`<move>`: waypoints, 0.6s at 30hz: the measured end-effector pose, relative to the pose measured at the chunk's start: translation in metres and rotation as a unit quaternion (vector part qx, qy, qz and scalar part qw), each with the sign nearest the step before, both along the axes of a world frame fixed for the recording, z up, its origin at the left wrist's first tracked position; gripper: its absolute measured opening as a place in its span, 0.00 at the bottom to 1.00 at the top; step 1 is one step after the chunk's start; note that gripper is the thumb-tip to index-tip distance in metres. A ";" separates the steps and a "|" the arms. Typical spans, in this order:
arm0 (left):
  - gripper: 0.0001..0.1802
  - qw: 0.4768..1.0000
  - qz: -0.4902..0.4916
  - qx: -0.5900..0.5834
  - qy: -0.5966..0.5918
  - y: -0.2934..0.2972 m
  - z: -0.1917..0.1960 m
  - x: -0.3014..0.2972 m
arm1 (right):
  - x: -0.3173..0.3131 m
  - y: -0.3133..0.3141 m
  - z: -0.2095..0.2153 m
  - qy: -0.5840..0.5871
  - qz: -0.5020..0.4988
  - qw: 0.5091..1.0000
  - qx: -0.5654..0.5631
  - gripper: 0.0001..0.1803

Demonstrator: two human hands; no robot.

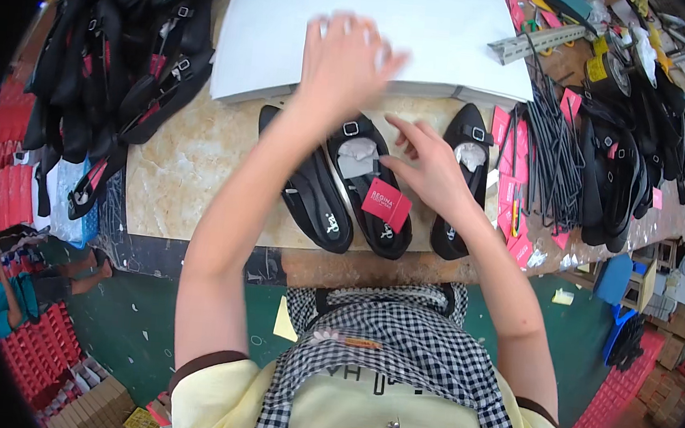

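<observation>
Three black flat shoes with buckled straps lie on the table before me: a left shoe [311,199], a middle shoe [355,184] and a right shoe [444,231]. Crumpled white tissue [357,152] fills the toe of the middle one, and a pink tag [386,205] lies across it. My right hand [432,173] is open beside this shoe, thumb and forefinger apart near its tissue and buckle. Over the stack of white paper [448,36] is my left hand [343,63], blurred by motion, its thumb apart from the fingers and nothing visible in it.
Black shoes [88,53] are piled at the left; more black shoes [610,176] lie at the right. A bundle of dark thin rods [548,150], pink tags [513,168] and a metal rail [537,43] occupy the table's right. A person [22,292] is at the lower left.
</observation>
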State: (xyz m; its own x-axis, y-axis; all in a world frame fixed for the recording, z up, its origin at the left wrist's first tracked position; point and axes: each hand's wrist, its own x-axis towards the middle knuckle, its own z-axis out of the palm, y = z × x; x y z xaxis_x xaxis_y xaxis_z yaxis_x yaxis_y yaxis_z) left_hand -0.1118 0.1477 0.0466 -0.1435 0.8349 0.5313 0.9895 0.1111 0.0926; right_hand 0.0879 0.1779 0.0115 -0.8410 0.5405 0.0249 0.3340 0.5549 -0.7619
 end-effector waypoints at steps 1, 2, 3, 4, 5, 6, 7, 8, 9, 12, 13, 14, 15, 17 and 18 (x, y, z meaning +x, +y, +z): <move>0.26 0.990 0.069 0.085 0.090 0.017 -0.028 -0.047 | 0.002 -0.011 0.010 0.016 0.018 1.000 -0.007 0.27; 0.29 0.961 0.129 0.170 0.176 0.027 -0.058 -0.076 | 0.010 -0.019 0.014 0.022 0.031 0.999 -0.003 0.26; 0.29 0.959 0.131 0.175 0.178 0.033 -0.077 -0.078 | 0.022 -0.021 0.013 0.022 0.030 0.999 0.001 0.26; 0.26 0.963 0.146 0.167 0.154 0.034 -0.089 -0.077 | 0.035 -0.023 0.016 0.026 0.035 0.999 0.006 0.26; 0.24 0.967 0.155 0.157 0.128 0.036 -0.089 -0.072 | 0.048 -0.025 0.017 0.026 0.010 0.999 -0.039 0.26; 0.24 0.966 0.156 0.159 0.132 0.037 -0.087 -0.071 | 0.055 -0.026 0.017 0.026 -0.011 0.996 -0.085 0.27; 0.22 0.989 0.106 0.100 -0.027 0.036 -0.075 -0.055 | 0.064 -0.025 0.016 0.025 -0.016 0.996 -0.088 0.27; 0.21 0.981 0.056 0.039 -0.184 0.031 -0.059 -0.036 | 0.071 -0.025 0.019 0.047 -0.036 0.991 -0.120 0.29; 0.15 0.982 0.008 0.042 -0.182 0.018 -0.049 -0.010 | 0.074 -0.023 0.020 0.071 -0.051 0.985 -0.151 0.32; 0.10 0.930 -0.255 -0.010 -0.263 -0.075 0.020 0.100 | 0.084 -0.010 0.029 0.189 -0.185 0.824 -0.501 0.33; 0.10 0.871 -0.359 -0.022 -0.336 -0.100 0.029 0.113 | 0.080 -0.004 0.029 0.194 -0.235 0.734 -0.607 0.31; 0.10 0.872 -0.355 -0.024 -0.336 -0.103 0.031 0.110 | 0.072 -0.005 0.031 0.213 -0.187 0.728 -0.625 0.26; 0.09 0.894 -0.314 0.052 -0.316 -0.104 0.033 0.103 | 0.064 -0.014 0.029 0.212 -0.186 0.726 -0.627 0.26; 0.12 0.920 -0.194 0.121 -0.319 -0.104 0.019 0.083 | 0.040 -0.033 0.030 0.151 -0.124 0.795 -0.574 0.22; 0.12 0.905 -0.188 0.157 -0.347 -0.108 0.011 0.086 | 0.033 -0.049 0.043 0.103 -0.119 0.798 -0.582 0.18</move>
State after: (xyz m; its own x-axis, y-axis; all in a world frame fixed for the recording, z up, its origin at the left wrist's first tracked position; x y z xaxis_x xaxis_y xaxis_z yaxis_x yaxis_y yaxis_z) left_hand -0.0262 0.0395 0.0573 -0.2711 0.7173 0.6418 0.6437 -0.3606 0.6749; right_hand 0.1209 0.1291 0.0549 -0.7545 0.4424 -0.4849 0.1254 -0.6280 -0.7680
